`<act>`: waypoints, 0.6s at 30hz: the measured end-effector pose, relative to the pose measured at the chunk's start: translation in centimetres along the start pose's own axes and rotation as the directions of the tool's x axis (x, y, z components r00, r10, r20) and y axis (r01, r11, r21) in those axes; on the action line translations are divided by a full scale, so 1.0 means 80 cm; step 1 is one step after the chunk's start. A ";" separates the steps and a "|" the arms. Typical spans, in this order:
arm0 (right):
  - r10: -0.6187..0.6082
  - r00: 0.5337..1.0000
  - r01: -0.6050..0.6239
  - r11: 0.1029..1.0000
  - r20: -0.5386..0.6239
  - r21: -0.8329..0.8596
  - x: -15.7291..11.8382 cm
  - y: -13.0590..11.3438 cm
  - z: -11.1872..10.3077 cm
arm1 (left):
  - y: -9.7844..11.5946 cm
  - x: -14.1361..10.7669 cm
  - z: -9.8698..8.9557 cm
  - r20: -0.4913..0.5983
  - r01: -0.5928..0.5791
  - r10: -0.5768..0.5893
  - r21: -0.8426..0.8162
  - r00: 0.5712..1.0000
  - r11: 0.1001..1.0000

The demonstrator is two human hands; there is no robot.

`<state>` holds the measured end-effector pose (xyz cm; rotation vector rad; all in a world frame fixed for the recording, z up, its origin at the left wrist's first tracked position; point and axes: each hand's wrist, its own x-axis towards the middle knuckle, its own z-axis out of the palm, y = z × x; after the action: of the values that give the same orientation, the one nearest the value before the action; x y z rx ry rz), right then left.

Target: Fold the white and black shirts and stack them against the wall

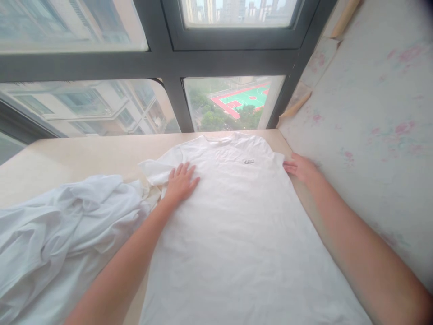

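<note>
A white T-shirt [233,225] lies spread out flat, its collar toward the window and a small dark printed label on the chest. My left hand [181,183] rests on it near the left sleeve, palm down with the fingers spread. At the opposite edge, my right hand [301,168] touches the right sleeve, which looks tucked in or foreshortened there. Its fingers are stretched out, and no cloth shows gripped between them. The shirt's lower hem runs out of view at the bottom.
Crumpled white cloth [74,225] is heaped to the left, beside my left forearm. Under everything is a pale ledge [111,151] that ends at a dark-framed window [223,63]. A wall with peeling floral wallpaper [372,113] stands close on the right.
</note>
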<state>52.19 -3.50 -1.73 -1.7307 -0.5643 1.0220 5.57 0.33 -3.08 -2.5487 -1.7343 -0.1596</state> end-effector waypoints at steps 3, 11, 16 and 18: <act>0.137 0.985 -0.146 0.986 0.107 0.075 0.016 -0.019 0.017 | -0.001 -0.001 0.001 0.001 0.006 -0.006 0.002 1.000 1.000; 0.015 0.999 -0.015 1.000 -0.050 -0.011 0.024 -0.026 0.052 | 0.002 -0.002 -0.002 -0.011 0.022 -0.022 -0.020 1.000 1.000; -0.272 0.939 0.234 0.954 -0.210 -0.188 0.004 -0.030 0.039 | 0.002 0.000 -0.002 0.000 0.033 -0.033 -0.048 0.999 0.998; -0.536 0.816 0.432 0.814 -0.216 -0.387 -0.011 -0.028 0.030 | 0.002 0.001 -0.002 0.003 0.037 -0.037 -0.059 0.999 0.998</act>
<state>49.93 -2.09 0.30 -1.8408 -0.9486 0.2790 5.76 0.31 -2.88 -2.5586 -1.8048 -0.2136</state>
